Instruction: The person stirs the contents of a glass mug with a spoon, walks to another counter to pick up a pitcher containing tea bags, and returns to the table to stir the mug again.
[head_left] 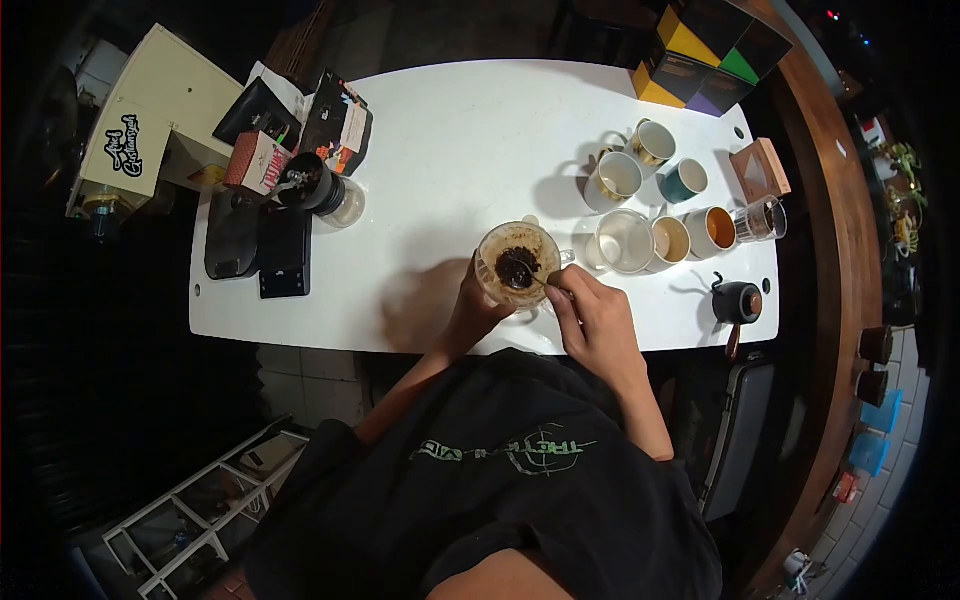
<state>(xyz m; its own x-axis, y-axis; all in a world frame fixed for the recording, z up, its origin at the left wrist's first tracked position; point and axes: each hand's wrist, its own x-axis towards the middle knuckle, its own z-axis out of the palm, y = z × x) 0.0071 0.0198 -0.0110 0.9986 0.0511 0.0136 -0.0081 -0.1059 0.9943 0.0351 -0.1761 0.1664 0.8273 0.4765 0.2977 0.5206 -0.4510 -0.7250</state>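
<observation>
My left hand (478,308) is closed round the left side of a clear coffee dripper (484,262) near the table's front edge. Its inner wall, apparently a filter, is stained brown, and dark wet coffee grounds (516,266) lie at the bottom. Between the thumb and fingers of my right hand (604,318) is the thin handle of a small spoon (538,281). The spoon's tip reaches into the grounds, which hide its bowl. What stands beneath the dripper is mostly hidden.
Several cups stand to the right around a clear glass jug (625,242). A small black kettle (738,302) sits near the right front corner. On the left are a hand grinder (308,184), a black scale (286,282) and boxes. Patterned boxes (690,60) stand at the back right.
</observation>
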